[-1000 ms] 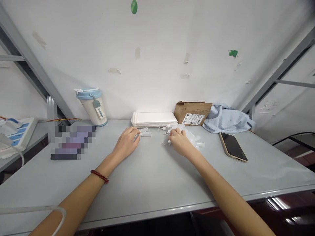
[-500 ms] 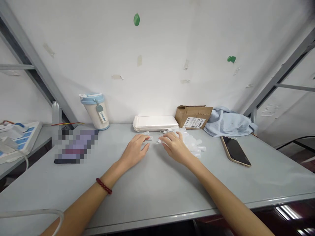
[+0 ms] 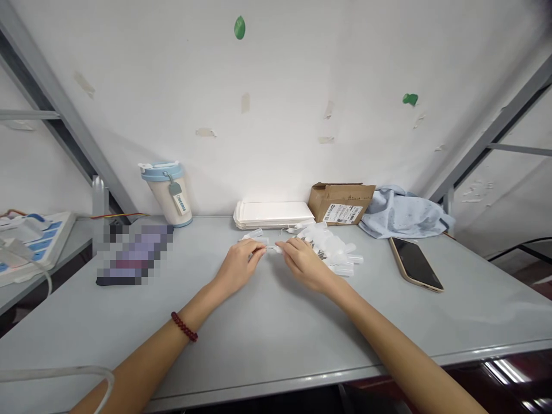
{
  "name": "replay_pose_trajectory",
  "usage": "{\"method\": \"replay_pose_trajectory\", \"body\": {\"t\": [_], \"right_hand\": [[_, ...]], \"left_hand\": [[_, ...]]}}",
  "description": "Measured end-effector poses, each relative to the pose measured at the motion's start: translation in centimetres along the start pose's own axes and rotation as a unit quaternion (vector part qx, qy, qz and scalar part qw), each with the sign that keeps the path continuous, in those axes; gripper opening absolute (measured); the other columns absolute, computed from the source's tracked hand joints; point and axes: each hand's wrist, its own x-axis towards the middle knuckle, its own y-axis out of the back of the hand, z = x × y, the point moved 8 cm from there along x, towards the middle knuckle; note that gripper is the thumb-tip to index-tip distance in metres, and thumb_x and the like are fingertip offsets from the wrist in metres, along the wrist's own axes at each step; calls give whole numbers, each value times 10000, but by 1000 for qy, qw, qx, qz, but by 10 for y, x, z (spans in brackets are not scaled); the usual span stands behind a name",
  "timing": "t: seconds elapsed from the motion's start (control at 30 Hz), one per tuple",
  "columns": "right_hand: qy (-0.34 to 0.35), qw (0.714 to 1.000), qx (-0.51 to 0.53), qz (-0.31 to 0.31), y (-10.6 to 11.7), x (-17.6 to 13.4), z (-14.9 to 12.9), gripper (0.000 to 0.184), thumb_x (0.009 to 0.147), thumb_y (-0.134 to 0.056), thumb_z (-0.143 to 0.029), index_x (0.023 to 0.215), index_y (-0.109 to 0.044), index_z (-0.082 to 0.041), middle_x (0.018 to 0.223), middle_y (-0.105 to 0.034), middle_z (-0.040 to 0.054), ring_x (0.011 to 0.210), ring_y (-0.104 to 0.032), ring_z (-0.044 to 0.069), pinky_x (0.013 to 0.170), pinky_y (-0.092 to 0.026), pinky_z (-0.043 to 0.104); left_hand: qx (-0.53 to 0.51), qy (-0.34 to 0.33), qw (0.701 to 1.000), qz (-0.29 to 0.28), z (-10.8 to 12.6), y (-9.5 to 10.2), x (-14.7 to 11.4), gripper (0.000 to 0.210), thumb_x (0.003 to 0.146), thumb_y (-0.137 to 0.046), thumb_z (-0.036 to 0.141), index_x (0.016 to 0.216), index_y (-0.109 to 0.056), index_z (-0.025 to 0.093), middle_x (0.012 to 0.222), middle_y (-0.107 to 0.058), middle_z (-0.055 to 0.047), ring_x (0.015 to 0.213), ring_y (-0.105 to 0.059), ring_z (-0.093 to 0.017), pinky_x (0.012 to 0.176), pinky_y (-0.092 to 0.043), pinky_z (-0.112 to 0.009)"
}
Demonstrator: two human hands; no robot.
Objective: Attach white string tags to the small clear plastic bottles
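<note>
Just above the grey desk (image 3: pixel 259 339), a thin wire-like piece (image 3: pixel 271 248) runs between my two hands. My left hand (image 3: pixel 239 265) pinches its left end between thumb and fingertips. My right hand (image 3: pixel 308 264) has its fingers closed round the other end, which looks white; most of that end is hidden. Beyond the left fingers lie a few clear plastic tubes (image 3: pixel 256 233). Beside and partly behind my right hand is a pile of translucent plastic tubes (image 3: pixel 342 251), with small dark metallic bits among them.
Against the wall lie a flat white stack (image 3: pixel 276 214), an opened cardboard box (image 3: pixel 345 205) and a light blue cloth (image 3: pixel 401 213). A phone (image 3: pixel 416 264) is at right. At left stand a tumbler (image 3: pixel 170 198) and a blurred purple item (image 3: pixel 138 253). A cable (image 3: pixel 56 375) crosses my left forearm.
My left fingers have closed into a pinch on the thin piece, where they were apart before. The right fingers have drawn together, and both hands have tilted slightly lower.
</note>
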Motion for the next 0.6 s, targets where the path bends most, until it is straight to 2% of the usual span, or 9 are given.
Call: {"method": "replay_pose_trajectory", "body": {"t": [0.1,0.17,0.3,0.43,0.6], "right_hand": [[-9,998,56,4,3,1,1,303,913,-333,-149,1132,-542,-146,878,-574,90,836,-516,193,751,-395,322],[-16,996,88,9,4,1,3,298,907,-339,-145,1109,-558,-142,866,-586,87,827,-529,190,758,-405,324],[-37,991,124,16,6,1,8,288,900,-351,-159,1090,-567,-141,941,-615,104,901,-541,206,802,-414,344],[-44,989,138,8,6,1,9,280,893,-352,-163,1062,-573,-128,984,-625,111,939,-547,212,827,-407,344],[-41,988,152,-1,7,1,4,257,895,-336,-161,926,-590,-141,844,-620,74,805,-548,185,756,-402,313]], "left_hand": [[-63,61,996,-9,-9,-1,1,229,824,-476,292,867,-672,183,855,-681,-36,781,-588,-177,694,-443,-275],[-118,106,987,-23,-17,-3,0,251,801,-493,312,887,-680,168,820,-674,-35,713,-597,-169,665,-457,-276],[-194,173,965,-42,-28,-9,-2,257,752,-540,300,886,-684,135,728,-641,-27,596,-575,-142,616,-462,-278],[-247,202,946,-62,-32,-15,-4,234,699,-619,290,856,-679,127,686,-625,-17,604,-567,-137,658,-467,-293],[-290,206,932,-66,-29,-16,-5,220,695,-646,331,790,-673,135,714,-627,-24,620,-556,-130,656,-454,-291]]}}
